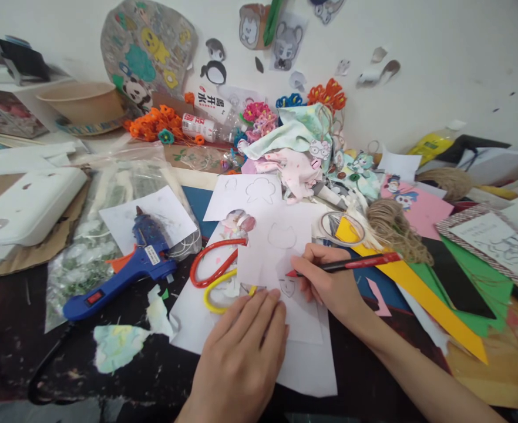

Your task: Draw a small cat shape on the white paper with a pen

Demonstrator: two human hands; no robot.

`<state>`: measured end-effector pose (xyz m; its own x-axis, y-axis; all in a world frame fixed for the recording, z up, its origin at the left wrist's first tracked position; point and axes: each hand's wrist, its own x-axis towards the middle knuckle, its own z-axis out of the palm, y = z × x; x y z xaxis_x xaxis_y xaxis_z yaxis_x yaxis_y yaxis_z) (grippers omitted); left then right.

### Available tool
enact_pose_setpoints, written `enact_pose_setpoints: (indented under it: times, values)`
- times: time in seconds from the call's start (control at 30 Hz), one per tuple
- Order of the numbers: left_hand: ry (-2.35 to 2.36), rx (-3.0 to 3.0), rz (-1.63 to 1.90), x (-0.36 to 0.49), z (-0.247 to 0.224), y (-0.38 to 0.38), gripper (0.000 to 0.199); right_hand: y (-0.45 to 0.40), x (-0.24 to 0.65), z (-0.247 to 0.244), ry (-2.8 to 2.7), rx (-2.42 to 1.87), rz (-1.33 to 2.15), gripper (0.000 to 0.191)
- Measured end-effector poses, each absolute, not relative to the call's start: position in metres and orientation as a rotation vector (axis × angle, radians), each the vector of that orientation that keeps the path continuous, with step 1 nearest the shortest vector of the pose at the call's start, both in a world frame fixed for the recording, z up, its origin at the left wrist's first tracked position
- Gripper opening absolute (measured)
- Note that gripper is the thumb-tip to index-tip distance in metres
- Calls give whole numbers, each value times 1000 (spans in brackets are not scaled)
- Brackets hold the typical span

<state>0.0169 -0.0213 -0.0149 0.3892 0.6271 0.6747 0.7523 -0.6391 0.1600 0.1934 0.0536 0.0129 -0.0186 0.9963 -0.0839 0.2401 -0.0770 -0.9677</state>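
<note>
My right hand (329, 282) grips a black-and-red pencil (360, 262), its tip close to a sheet of white paper (263, 264). Faint pencil outlines show on that sheet: a rounded shape with ears and a small face below it. My left hand (245, 346) lies flat on the paper's lower left, fingers stretched out and holding nothing. Just beyond those fingers are a red loop handle (196, 271) and a yellow loop handle (209, 299), which look like scissors handles; the blades are hidden. Another white sheet (307, 370) lies underneath.
A blue glue gun (122, 285) rests on the left, with fabric scraps (120, 346) near it. A white device (30, 205) stands farther left. Twine (395, 226), a tape roll (342, 228) and a yellow strip (417, 288) lie right. Crafted flowers and cloth (294, 135) crowd the back.
</note>
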Motion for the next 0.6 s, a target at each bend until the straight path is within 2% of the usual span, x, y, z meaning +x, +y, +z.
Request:
enact_pose_setpoints:
  times: [0.6]
  values:
    - [-1237,-2472,-1082,17,-16,-21,24,46,193,14,-1495,-1397,1226,36]
